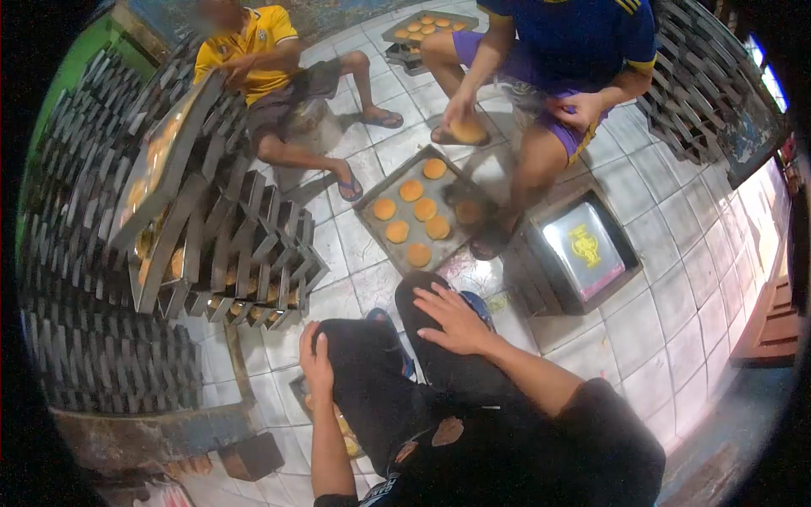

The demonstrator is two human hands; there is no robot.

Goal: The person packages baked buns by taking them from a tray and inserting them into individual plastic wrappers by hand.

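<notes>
My left hand (317, 362) rests on my left knee, fingers laid over the black trousers and thumb apart. On my right knee lies my right hand (454, 321), palm down with its fingers spread. Neither holds anything. Just beyond my knees, a metal baking tray (450, 246) on the tiled floor carries several round golden buns (425, 209). Another tray with buns (346, 433) sits beside my left leg, partly hidden by my left arm and leg.
A co-worker in blue (583, 42) holds a bun (467, 129) across the tray. Another person in yellow (270, 51) sits beside a tilted tray (156, 169) atop stacked trays (245, 245). At right stands a box (629, 253) with printed plastic packaging (583, 245). More trays line the left wall.
</notes>
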